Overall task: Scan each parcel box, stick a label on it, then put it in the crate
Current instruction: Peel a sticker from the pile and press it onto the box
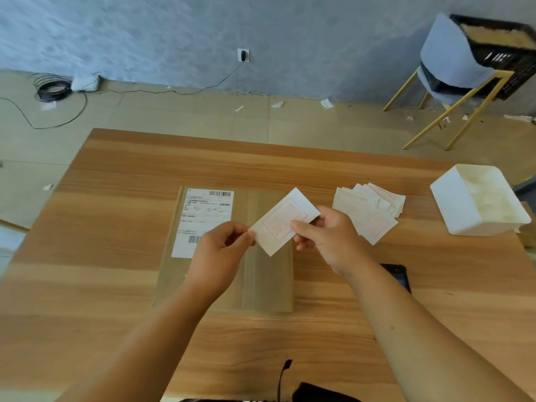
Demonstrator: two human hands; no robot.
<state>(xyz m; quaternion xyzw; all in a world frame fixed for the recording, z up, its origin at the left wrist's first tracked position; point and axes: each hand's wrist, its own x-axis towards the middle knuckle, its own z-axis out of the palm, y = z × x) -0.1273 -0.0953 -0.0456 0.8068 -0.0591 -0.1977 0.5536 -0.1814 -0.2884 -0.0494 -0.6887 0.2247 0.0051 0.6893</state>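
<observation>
While both the left hand (222,246) and right hand (324,235) pinch a label (282,221) at frame centre above the parcel box (261,274), careless peeling may tear or curl it.

Wood-grain table (116,285); matt cardboard box (266,285); paper label (282,221)

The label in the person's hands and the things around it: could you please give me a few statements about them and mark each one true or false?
1. Both hands, the left hand and the right hand, hold one label above the parcel box. True.
2. The parcel box bears no printed sheet. False: a white shipping sheet with barcodes lies on its left part.
3. A pile of labels lies on the table to the right of the box. True.
4. The black crate stands on the table. False: it rests on a chair by the wall.
5. The white tub sits at the table's left edge. False: it is at the right edge.
</observation>
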